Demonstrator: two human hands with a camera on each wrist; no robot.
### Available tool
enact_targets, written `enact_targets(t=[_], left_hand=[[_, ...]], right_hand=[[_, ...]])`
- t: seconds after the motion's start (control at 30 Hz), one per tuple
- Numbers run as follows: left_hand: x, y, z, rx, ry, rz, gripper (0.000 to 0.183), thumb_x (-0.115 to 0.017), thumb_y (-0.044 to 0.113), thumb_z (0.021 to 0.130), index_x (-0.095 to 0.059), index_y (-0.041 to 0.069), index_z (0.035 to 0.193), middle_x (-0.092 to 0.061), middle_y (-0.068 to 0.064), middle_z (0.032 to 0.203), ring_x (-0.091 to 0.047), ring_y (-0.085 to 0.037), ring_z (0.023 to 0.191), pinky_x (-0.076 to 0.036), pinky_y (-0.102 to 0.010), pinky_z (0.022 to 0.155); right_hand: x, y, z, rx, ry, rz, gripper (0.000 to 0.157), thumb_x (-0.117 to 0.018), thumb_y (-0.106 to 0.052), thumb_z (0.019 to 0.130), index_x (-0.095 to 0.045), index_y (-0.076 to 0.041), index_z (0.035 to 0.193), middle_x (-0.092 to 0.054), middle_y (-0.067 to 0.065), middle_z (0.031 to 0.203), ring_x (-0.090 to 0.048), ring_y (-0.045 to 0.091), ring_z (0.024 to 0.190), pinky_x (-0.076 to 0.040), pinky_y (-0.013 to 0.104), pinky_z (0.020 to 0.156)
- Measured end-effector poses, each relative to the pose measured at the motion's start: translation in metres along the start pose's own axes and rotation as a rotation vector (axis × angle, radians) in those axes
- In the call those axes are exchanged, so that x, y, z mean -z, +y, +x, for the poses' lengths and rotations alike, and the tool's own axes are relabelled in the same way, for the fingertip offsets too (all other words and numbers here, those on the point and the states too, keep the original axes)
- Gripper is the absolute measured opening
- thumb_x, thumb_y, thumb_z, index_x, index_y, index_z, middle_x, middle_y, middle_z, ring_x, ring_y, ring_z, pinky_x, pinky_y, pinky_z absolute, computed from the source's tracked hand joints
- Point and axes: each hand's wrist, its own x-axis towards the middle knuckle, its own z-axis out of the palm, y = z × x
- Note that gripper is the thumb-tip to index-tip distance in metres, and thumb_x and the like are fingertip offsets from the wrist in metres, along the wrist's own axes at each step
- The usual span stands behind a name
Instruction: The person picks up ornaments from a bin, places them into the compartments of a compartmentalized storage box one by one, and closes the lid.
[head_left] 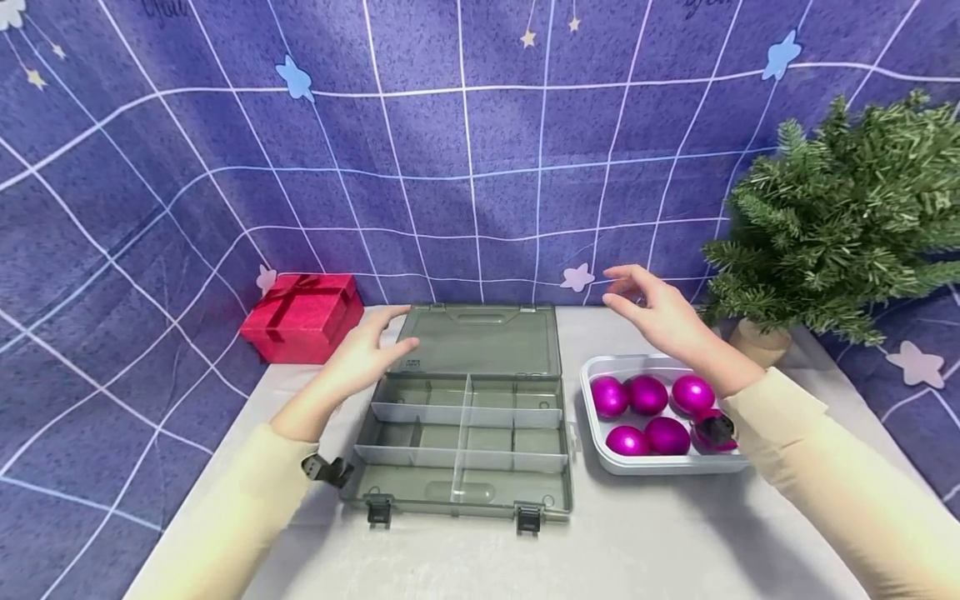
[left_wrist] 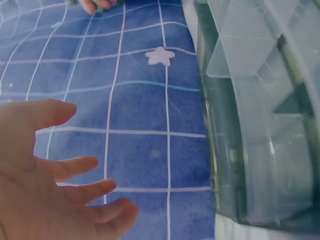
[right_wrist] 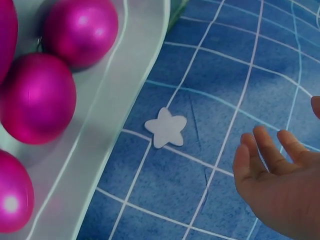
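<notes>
A clear grey divided plastic box (head_left: pixel 512 481) lies on the table with its lid (head_left: pixel 487 346) folded back. My left hand (head_left: pixel 367 354) is over the lid's left side, thumb and fingers spread and holding nothing; the left wrist view shows the same hand (left_wrist: pixel 60 185) with loose fingers. On the right, a white tray (head_left: pixel 675 467) holds several shiny magenta Christmas balls (head_left: pixel 647 395). My right hand (head_left: pixel 656 312) hovers beyond the tray's back rim, fingers slightly bent with nothing between them. My right forearm covers part of the tray.
A red gift box (head_left: pixel 303 317) with a dark ribbon stands at the back left. An artificial fir tree (head_left: pixel 847 217) on a wooden base (head_left: pixel 759 342) stands at the back right. Behind the table (head_left: pixel 465 567) hangs a blue grid-patterned cloth (head_left: pixel 502 200) with stars.
</notes>
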Motion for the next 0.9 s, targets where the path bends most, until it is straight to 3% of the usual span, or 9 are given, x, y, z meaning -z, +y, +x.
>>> enact_targets(t=[0.17, 0.3, 0.4, 0.63, 0.9], left_hand=[[0.003, -0.021, -0.026, 0.096, -0.033, -0.111, 0.063, -0.063, 0.03, 0.1, -0.042, 0.001, 0.152, -0.043, -0.023, 0.154, -0.038, -0.045, 0.14, -0.032, -0.062, 0.109], [-0.002, -0.043, -0.042, 0.154, -0.06, -0.182, 0.062, -0.062, 0.029, 0.1, -0.042, -0.002, 0.151, -0.044, -0.028, 0.15, -0.041, -0.05, 0.136, -0.037, -0.061, 0.106], [-0.008, -0.058, -0.054, 0.201, -0.085, -0.244, 0.063, -0.062, 0.028, 0.1, -0.041, -0.003, 0.151, -0.042, -0.03, 0.151, -0.041, -0.05, 0.137, -0.038, -0.06, 0.106], [-0.02, -0.073, -0.077, 0.234, -0.074, -0.357, 0.061, -0.061, 0.02, 0.101, -0.039, -0.008, 0.15, -0.042, -0.034, 0.15, -0.044, -0.049, 0.135, -0.037, -0.056, 0.107], [-0.037, -0.086, -0.088, 0.296, -0.099, -0.494, 0.059, -0.056, 0.013, 0.102, -0.033, -0.011, 0.151, -0.041, -0.035, 0.148, -0.047, -0.041, 0.132, -0.047, -0.043, 0.098]], right_hand=[[-0.002, 0.0, -0.008, -0.026, -0.018, 0.078, 0.038, -0.057, -0.03, 0.105, -0.058, -0.005, 0.134, -0.065, 0.016, 0.12, -0.059, 0.031, 0.11, -0.046, 0.046, 0.093], [-0.005, 0.003, -0.016, -0.032, -0.065, 0.106, 0.031, -0.06, -0.026, 0.103, -0.064, -0.003, 0.124, -0.069, 0.013, 0.111, -0.062, 0.022, 0.096, -0.049, 0.034, 0.083], [-0.008, 0.009, -0.021, -0.026, -0.128, 0.1, 0.026, -0.064, -0.02, 0.101, -0.067, -0.001, 0.119, -0.071, 0.013, 0.109, -0.065, 0.022, 0.096, -0.051, 0.031, 0.082], [-0.024, 0.026, -0.032, -0.032, -0.312, 0.065, 0.031, -0.068, -0.017, 0.097, -0.069, 0.004, 0.119, -0.072, 0.014, 0.113, -0.067, 0.033, 0.107, -0.048, 0.05, 0.098], [-0.031, 0.044, -0.04, -0.025, -0.372, 0.06, 0.038, -0.07, -0.013, 0.094, -0.065, 0.01, 0.124, -0.07, 0.024, 0.118, -0.064, 0.04, 0.112, -0.046, 0.054, 0.1]])
